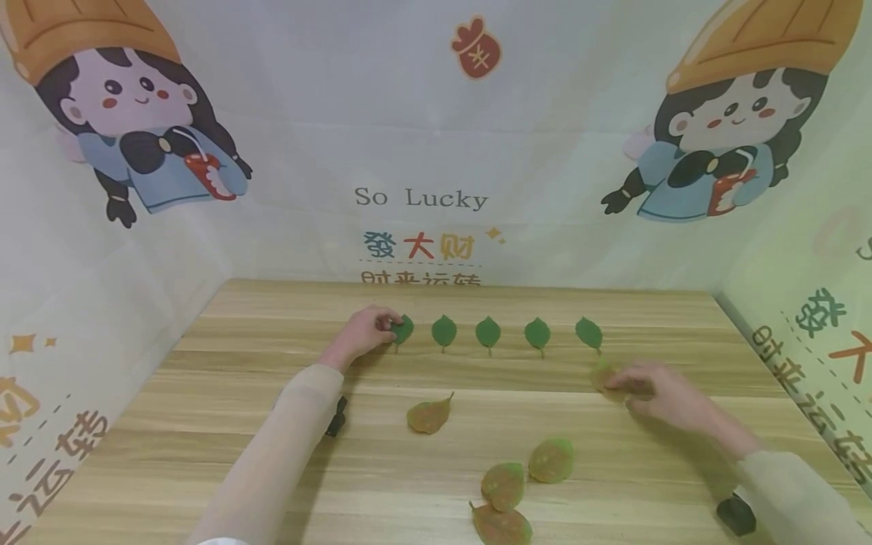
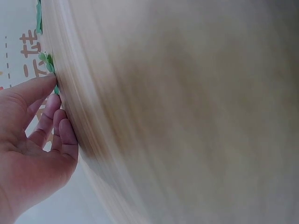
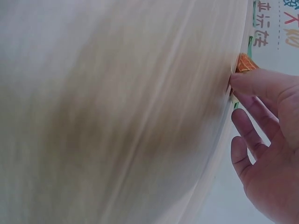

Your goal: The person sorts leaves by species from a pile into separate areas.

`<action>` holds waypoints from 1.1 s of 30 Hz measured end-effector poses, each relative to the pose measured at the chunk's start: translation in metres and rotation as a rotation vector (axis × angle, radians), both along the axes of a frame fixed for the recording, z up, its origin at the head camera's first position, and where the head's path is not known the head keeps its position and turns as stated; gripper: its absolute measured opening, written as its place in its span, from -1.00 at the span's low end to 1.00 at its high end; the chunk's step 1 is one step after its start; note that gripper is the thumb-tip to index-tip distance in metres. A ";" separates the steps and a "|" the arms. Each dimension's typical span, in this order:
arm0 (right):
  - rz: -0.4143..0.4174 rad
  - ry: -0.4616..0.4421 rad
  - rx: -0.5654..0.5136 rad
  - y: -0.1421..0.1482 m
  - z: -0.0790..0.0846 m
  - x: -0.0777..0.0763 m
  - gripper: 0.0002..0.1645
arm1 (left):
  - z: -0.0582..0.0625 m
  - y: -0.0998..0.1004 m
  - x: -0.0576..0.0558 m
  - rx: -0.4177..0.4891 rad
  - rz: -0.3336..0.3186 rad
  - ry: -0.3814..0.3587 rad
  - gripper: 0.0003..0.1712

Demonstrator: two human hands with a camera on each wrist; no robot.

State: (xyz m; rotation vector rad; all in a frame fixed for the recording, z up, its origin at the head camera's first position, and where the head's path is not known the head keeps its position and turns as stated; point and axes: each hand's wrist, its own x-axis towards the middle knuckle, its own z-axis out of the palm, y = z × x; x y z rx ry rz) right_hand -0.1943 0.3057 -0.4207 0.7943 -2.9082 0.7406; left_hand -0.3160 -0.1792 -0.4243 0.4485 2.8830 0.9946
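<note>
Several green leaves stand in a row across the far part of the wooden table. At the row's left end, my left hand (image 1: pixel 371 329) has thumb and fingertips on the leftmost green leaf (image 1: pixel 403 330). The left wrist view shows thumb and forefinger pinching that green leaf (image 2: pixel 49 63) at the table surface. My right hand (image 1: pixel 664 393) pinches a yellow-brown leaf (image 1: pixel 602 375) just below the rightmost green leaf (image 1: pixel 589 333). In the right wrist view this leaf (image 3: pixel 245 63) looks orange, with thumb and forefinger at its edge; the other fingers are loosely bent.
One reddish-brown leaf (image 1: pixel 429 416) lies mid-table. Nearer the front are a green-brown leaf (image 1: pixel 552 460), a mottled leaf (image 1: pixel 502 486) and another brown leaf (image 1: pixel 502 524), the last two touching. A printed cloth (image 1: pixel 306 151) hangs behind and beside the table (image 1: pixel 381 484).
</note>
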 end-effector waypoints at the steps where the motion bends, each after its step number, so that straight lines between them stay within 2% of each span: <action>1: 0.006 0.002 0.006 0.001 -0.001 0.000 -0.58 | 0.000 0.000 0.000 0.000 -0.002 0.001 -0.69; 11: 0.070 0.053 0.028 0.007 -0.001 -0.001 -0.55 | 0.001 -0.001 0.000 0.001 -0.012 0.014 -0.69; 19: 0.047 0.093 0.051 0.009 -0.003 0.000 -0.55 | -0.001 0.000 -0.002 -0.027 -0.007 0.029 -0.70; 30: 0.022 0.041 0.101 0.005 0.005 0.000 -0.56 | 0.001 0.001 0.002 0.029 0.066 0.036 -0.79; 33: 0.022 0.041 0.114 0.004 0.005 0.000 -0.55 | 0.003 0.000 0.003 0.049 0.062 0.047 -0.77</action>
